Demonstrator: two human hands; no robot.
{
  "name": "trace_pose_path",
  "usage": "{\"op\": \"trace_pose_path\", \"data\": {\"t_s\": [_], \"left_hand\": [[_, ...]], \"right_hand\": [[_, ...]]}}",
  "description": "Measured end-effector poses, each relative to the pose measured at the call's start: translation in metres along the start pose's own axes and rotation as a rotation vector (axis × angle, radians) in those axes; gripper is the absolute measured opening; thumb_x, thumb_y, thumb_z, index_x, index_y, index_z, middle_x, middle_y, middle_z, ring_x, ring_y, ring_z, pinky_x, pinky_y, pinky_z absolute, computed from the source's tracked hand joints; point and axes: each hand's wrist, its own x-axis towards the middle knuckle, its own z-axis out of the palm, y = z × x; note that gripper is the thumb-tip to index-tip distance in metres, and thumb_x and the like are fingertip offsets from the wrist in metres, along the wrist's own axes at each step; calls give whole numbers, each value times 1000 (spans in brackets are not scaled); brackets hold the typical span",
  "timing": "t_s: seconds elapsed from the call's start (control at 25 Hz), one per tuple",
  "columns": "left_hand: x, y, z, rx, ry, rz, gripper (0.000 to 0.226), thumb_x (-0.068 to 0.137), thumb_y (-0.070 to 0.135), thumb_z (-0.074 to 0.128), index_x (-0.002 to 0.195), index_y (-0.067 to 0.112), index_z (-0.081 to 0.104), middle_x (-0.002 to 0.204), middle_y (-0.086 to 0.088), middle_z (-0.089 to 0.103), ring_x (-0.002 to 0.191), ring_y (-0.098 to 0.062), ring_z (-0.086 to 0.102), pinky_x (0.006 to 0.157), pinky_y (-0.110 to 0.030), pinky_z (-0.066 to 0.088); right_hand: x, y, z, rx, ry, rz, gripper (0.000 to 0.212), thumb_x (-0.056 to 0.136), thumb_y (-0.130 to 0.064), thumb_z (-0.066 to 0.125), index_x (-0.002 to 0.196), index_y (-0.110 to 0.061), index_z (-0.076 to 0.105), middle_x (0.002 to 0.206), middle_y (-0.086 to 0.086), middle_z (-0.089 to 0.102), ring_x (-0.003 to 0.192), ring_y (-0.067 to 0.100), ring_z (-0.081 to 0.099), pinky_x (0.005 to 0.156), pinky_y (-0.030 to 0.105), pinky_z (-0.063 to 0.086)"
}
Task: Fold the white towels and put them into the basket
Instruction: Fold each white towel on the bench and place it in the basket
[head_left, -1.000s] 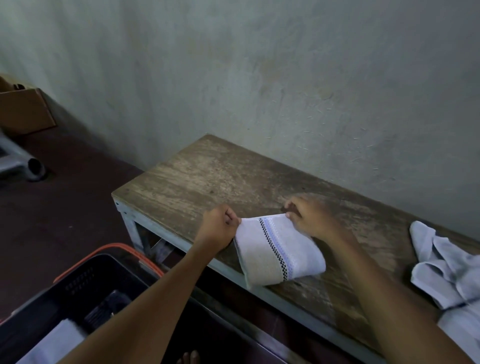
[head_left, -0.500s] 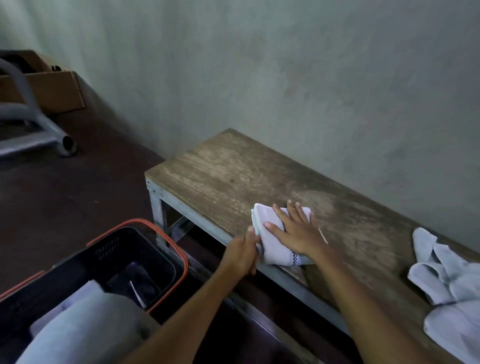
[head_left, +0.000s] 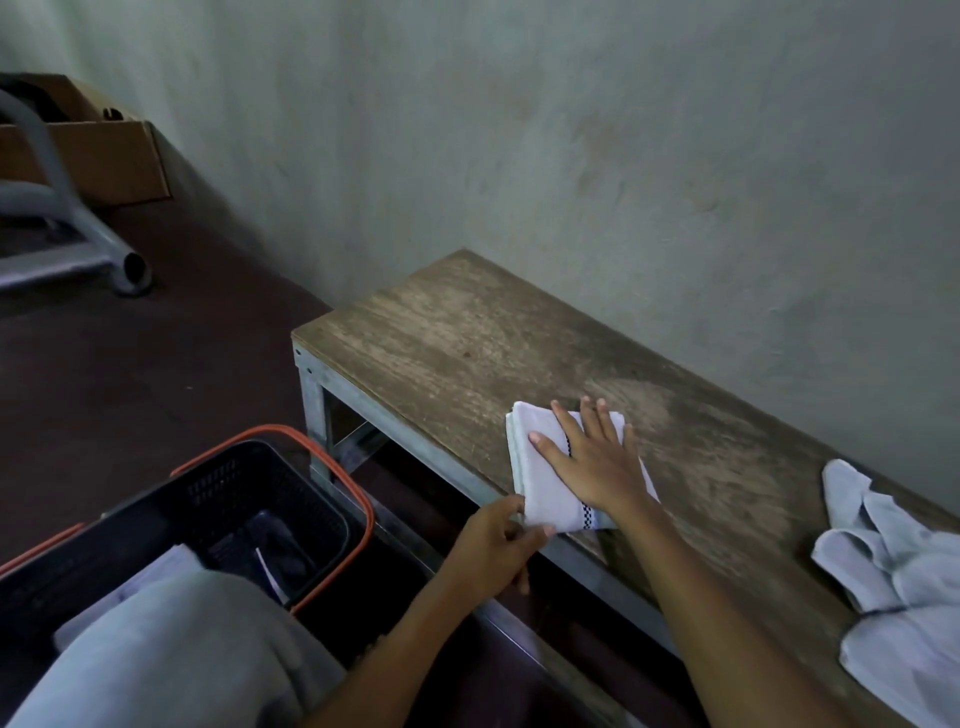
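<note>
A folded white towel (head_left: 537, 483) with a dark checked stripe lies at the front edge of the wooden bench (head_left: 467, 343). My right hand (head_left: 592, 462) presses flat on top of it, fingers spread. At the towel's near left corner, where it overhangs the bench edge, my left hand (head_left: 493, 545) pinches the cloth between thumb and fingers. A black basket (head_left: 332, 499) with an orange rim stands on the floor to the left, holding a folded white towel (head_left: 156, 571). A heap of unfolded white towels (head_left: 904, 587) lies at the bench's right end.
A plastered wall runs right behind the bench. My grey-clad knee (head_left: 171, 654) covers part of the basket. A cardboard box (head_left: 88, 156) and a grey metal tube frame (head_left: 67, 228) sit on the dark floor at the far left.
The towel went from being held up by both hands to lying folded flat. My right hand now presses on it and my left hand has shifted to its near corner.
</note>
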Motion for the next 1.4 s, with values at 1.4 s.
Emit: {"op": "trace_pose_path", "data": {"t_s": [1.4], "left_hand": [[-10, -5, 15, -176, -68, -11, 28, 92, 25, 58, 120, 25, 54, 50, -5, 56, 44, -23, 59, 45, -24, 46]], "right_hand": [[-10, -5, -1, -58, -116, -145, 54, 90, -67, 11, 138, -59, -10, 158, -3, -19, 143, 19, -24, 113, 56, -12]]}}
